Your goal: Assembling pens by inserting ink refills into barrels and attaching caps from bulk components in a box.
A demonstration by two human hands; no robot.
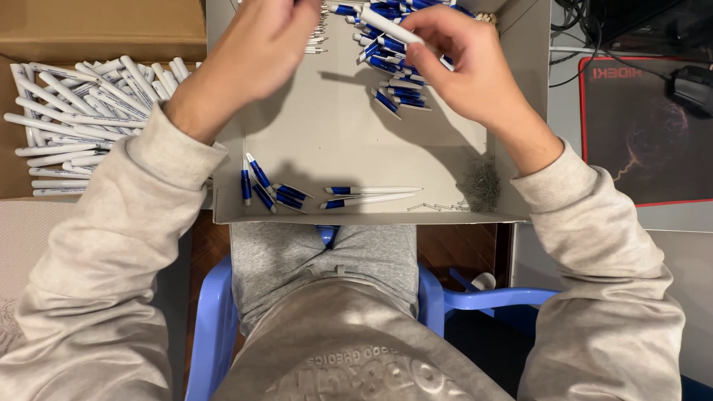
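My right hand grips a white pen barrel over the far side of a grey cardboard tray. Close to it, at the upper left, my left hand has its fingers curled; what they pinch is hidden. Under both hands lies a heap of blue pen parts with thin metal refills beside it. Near the tray's front edge lie two assembled blue-and-white pens, several short blue parts and a small pile of springs.
Left of the tray, a pile of white pen barrels lies on brown cardboard. To the right there is a dark mouse pad with a mouse and cables. I sit on a blue plastic chair.
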